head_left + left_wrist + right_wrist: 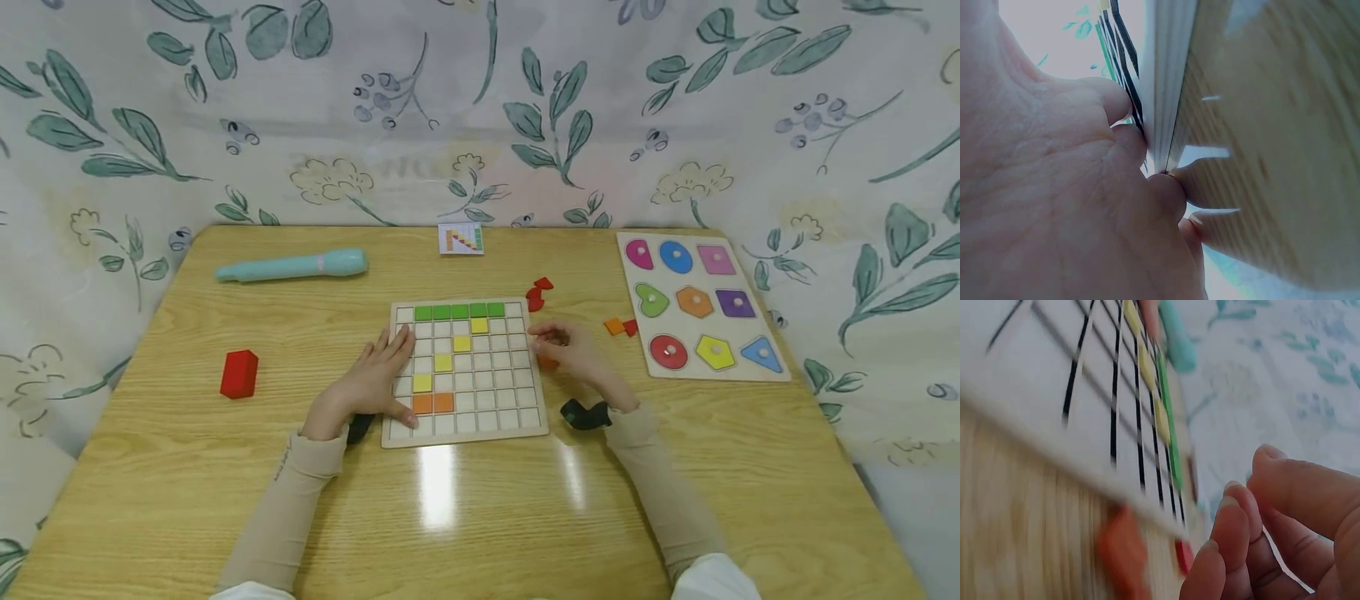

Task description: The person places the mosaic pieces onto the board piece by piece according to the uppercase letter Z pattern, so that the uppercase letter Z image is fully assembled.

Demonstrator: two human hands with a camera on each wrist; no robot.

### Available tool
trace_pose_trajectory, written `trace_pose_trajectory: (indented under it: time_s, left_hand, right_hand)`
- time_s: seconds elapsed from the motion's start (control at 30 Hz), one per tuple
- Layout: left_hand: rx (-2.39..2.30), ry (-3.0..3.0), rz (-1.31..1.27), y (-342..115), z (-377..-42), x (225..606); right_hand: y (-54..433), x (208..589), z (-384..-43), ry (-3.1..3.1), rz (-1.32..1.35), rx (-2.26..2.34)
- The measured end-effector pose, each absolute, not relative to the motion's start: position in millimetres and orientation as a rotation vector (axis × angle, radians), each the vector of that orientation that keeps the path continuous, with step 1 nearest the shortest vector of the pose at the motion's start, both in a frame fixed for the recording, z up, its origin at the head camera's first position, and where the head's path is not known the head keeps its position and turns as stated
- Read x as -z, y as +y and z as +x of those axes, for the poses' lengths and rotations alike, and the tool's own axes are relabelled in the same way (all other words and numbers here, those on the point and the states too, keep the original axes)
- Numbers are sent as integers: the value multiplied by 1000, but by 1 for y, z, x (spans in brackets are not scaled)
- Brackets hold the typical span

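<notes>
A white grid board (505,419) lies on the table, bearing a row of green squares (460,312), a diagonal of yellow squares (443,362) and two orange squares (433,403). My left hand (367,385) rests with spread fingers over the board's left edge. In the left wrist view, its fingers touch the board's side (1169,81). Just off the right edge is my right hand (573,354), its fingers loosely bent and no piece visible between them. Orange pieces (548,363) lie partly hidden beneath it; the right wrist view shows one blurred orange piece (1124,550) beside the board.
Red pieces (536,298) sit by the board's upper right corner, with an orange piece (614,326) farther right. A shape puzzle board (705,317) occupies the right side. Behind stands a small pattern card (461,239). To the left are a turquoise wand-shaped object (292,266) and a red block (239,373).
</notes>
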State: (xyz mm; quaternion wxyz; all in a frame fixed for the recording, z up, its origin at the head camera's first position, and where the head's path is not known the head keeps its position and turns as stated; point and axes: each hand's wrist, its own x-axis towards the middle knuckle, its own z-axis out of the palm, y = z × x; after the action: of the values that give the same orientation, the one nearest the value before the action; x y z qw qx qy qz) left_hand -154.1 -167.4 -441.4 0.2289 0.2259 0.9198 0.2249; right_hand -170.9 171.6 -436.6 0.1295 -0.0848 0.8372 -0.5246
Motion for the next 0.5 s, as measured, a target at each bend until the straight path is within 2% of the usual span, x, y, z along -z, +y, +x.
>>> trace_pose_trajectory:
  time_s: [0.23, 0.5]
  left_hand:
    - [-630, 2530, 619, -169, -153, 438]
    - [-624, 2529, 626, -166, -154, 439]
  right_hand:
    - [225, 448, -167, 2612, -187, 1310]
    - [226, 453, -173, 2729, -246, 1026]
